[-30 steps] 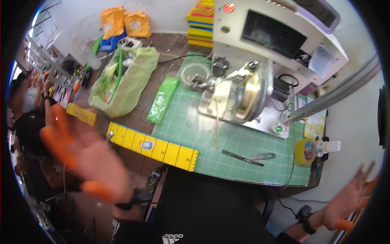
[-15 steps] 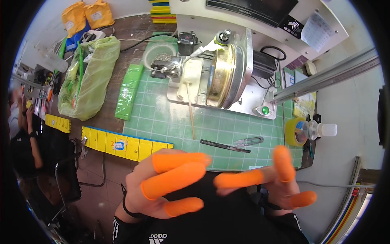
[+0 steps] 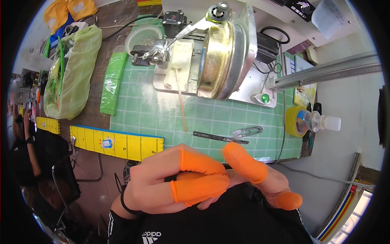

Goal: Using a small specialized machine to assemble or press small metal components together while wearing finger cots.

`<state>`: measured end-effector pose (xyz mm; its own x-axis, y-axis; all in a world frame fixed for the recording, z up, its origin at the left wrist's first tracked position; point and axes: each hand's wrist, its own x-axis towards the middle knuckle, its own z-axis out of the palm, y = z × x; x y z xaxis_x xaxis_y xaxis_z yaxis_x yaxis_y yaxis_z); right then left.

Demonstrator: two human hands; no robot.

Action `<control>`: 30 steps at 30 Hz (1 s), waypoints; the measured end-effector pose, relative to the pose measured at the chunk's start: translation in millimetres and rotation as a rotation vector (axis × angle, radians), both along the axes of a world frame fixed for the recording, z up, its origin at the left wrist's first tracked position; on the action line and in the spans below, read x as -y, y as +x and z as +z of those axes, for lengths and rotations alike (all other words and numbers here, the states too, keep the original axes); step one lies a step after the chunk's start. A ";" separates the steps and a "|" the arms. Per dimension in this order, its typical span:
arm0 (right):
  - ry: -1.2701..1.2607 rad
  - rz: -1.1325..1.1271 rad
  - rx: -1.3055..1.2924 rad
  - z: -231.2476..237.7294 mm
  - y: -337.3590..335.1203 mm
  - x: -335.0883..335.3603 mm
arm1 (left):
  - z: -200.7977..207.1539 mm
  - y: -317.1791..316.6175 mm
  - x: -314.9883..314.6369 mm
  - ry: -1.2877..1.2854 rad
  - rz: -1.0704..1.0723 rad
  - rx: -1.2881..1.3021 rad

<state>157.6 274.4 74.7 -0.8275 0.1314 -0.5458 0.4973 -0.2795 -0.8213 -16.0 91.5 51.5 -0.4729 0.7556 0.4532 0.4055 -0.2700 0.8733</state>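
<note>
Orange finger covers (image 3: 201, 162), pulled over the fingertips of both hands, just in front of the near edge of the worktop (image 3: 118, 36). Left hand (image 3: 158, 187) and right hand (image 3: 260, 183) pressed together there, low in the view and above a dark shirt.

Left grip: fingers bent and narrow, laid along the right hand's fingers. Cannot tell whether a cover is pinched between them, since the thumb is hidden. Right grip: wide and loose, one covered finger sticking up, another pointing down to the right, no tool held.

Probably the getting-ready step: looks like pushing a cover snug on a finger, with no work on the machine started yet.

On the worktop, a green mat (image 3: 154, 118) with squares. Near its front edge, a thin dark tool (image 3: 219, 137) and small snips (image 3: 247, 131), touching or almost touching, just beyond the fingers. To the left, a yellow ruler (image 3: 118, 142) along the near edge. Toward the far edge, a machine with a shiny brass drum (image 3: 219, 49).

Next move calls for covers sitting tight, then hands coming apart and a short reach forward over the near edge. Careful, small pinch needed for such thin tools lying flat on the mat.
</note>
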 end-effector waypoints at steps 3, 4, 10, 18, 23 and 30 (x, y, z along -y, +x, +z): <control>-0.112 0.248 -0.320 -18.7 -33.9 -21.3 | 2.2 16.3 3.2 -0.066 0.014 0.450; -0.278 0.562 -0.666 -22.5 -50.3 -27.5 | 3.8 12.7 1.7 -0.049 0.033 0.395; -0.243 0.376 -0.632 -18.3 -51.3 -17.3 | 17.4 -18.0 -7.6 0.030 0.162 0.050; -0.105 0.196 -1.000 -13.4 -78.2 -44.5 | 69.4 -20.5 24.4 0.132 0.289 0.220; -0.096 0.284 -0.987 -15.6 -83.7 -52.8 | 20.6 -27.8 19.5 0.540 -0.497 0.453; 0.646 0.206 -0.617 -10.9 -74.9 -36.1 | 18.4 -35.4 9.1 0.603 -0.609 0.447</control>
<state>82.7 310.5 63.8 -0.9889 0.0746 0.1286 -0.0920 0.3721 -0.9236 -51.3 82.4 70.0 -0.3000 0.6273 0.7186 -0.2881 -0.7777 0.5587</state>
